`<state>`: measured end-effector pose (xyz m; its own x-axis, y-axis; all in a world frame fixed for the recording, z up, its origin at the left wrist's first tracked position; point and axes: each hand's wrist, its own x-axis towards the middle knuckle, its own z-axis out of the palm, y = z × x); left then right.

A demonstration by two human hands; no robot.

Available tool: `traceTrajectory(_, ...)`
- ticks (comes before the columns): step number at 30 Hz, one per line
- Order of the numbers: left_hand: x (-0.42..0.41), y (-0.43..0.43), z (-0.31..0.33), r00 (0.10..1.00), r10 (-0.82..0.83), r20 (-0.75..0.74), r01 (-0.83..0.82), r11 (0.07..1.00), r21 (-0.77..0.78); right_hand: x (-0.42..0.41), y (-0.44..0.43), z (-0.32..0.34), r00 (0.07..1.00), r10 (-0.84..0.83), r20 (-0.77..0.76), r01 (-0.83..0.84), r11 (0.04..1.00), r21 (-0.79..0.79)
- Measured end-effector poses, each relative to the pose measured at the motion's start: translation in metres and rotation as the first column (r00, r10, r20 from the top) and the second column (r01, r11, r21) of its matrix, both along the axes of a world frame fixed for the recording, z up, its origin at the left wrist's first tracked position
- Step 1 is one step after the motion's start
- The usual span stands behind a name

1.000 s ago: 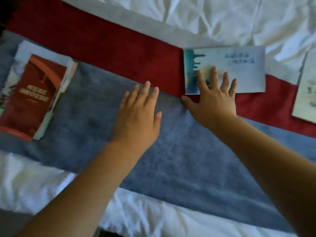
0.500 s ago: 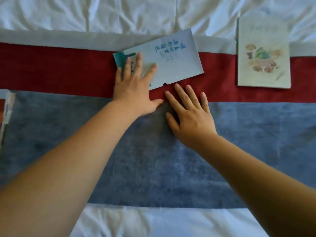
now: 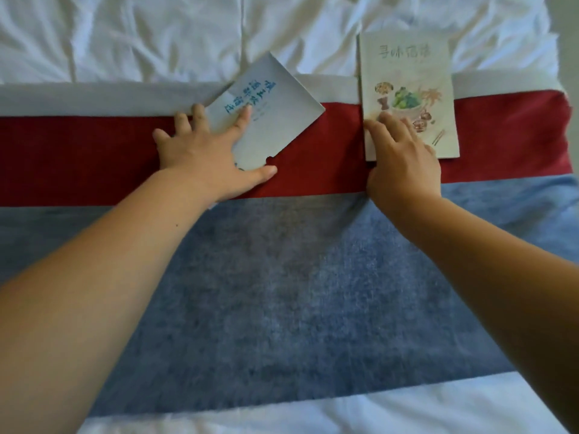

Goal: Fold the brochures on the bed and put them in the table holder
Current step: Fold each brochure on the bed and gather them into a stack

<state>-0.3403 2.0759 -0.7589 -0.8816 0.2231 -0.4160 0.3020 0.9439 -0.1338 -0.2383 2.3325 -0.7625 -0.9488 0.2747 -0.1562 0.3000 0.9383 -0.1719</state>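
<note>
A pale blue brochure [image 3: 275,117] with blue lettering lies tilted on the red band of the bed runner [image 3: 78,158]. My left hand [image 3: 203,151] presses flat on its left part, fingers spread, thumb along its lower edge. To the right, a beige brochure [image 3: 407,73] with a food drawing lies upright across the white sheet and the red band. My right hand [image 3: 404,164] rests its fingertips on that brochure's lower left corner. Neither brochure is lifted. No table holder is in view.
The rumpled white bed sheet [image 3: 141,36] fills the far side. A blue band of the runner [image 3: 282,292] lies under my forearms, with white sheet [image 3: 344,411] nearest me. The bed's right edge [image 3: 564,57] shows at the top right.
My left hand has turned the blue brochure further, so it sits more steeply tilted. My right hand has moved right from the runner onto the beige brochure. The view shifted rightward.
</note>
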Motion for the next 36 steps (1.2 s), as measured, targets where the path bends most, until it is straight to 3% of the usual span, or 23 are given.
traceTrajectory(3, 0.023, 0.003, 0.002, 0.999, 0.023, 0.031, -0.021, 0.998, -0.06, -0.001, -0.004, -0.005, 0.999, 0.031, 0.017, -0.032, 0.995, 0.092)
traceTrajectory(10, 0.104, -0.029, -0.006, 0.975, 0.216, 0.046, -0.22, 0.97, 0.105, 0.0, -0.004, 0.003, 0.967, 0.253, -0.032, -0.239, 0.944, 0.228)
traceTrajectory(15, 0.149, -0.066, -0.014, 0.974, 0.215, -0.073, -0.198, 0.961, 0.191, 0.03, -0.096, 0.013, 0.927, 0.374, -0.026, -0.366, 0.918, 0.155)
traceTrajectory(17, 0.159, -0.078, -0.016, 0.955, 0.285, -0.086, -0.263, 0.944, 0.2, 0.053, -0.141, 0.013, 0.885, 0.45, -0.116, -0.437, 0.891, 0.12)
traceTrajectory(20, 0.165, -0.095, -0.016, 0.909, 0.409, -0.084, -0.386, 0.899, 0.204, 0.089, -0.184, 0.008, 0.821, 0.501, -0.273, -0.495, 0.863, 0.098)
traceTrajectory(25, 0.175, -0.113, -0.016, 0.896, 0.444, -0.009, -0.428, 0.868, 0.251, 0.146, -0.204, 0.002, 0.824, 0.494, -0.279, -0.532, 0.843, -0.079)
traceTrajectory(27, 0.183, -0.117, -0.017, 0.877, 0.479, 0.036, -0.46, 0.816, 0.349, 0.156, -0.203, 0.002, 0.906, 0.361, -0.22, -0.4, 0.9, -0.17)
traceTrajectory(30, 0.194, -0.117, -0.016, 0.877, 0.481, 0.0, -0.425, 0.776, 0.466, 0.151, -0.193, 0.006, 0.997, -0.064, -0.042, 0.049, 0.955, -0.291)
traceTrajectory(32, 0.199, -0.114, -0.016, 0.891, 0.454, -0.027, -0.388, 0.79, 0.475, 0.142, -0.185, 0.01, 0.955, -0.289, 0.067, 0.293, 0.882, -0.368)
traceTrajectory(36, 0.201, -0.112, -0.022, 0.897, 0.44, -0.036, -0.388, 0.824, 0.413, 0.127, -0.183, 0.011, 0.887, -0.443, 0.131, 0.45, 0.765, -0.461)
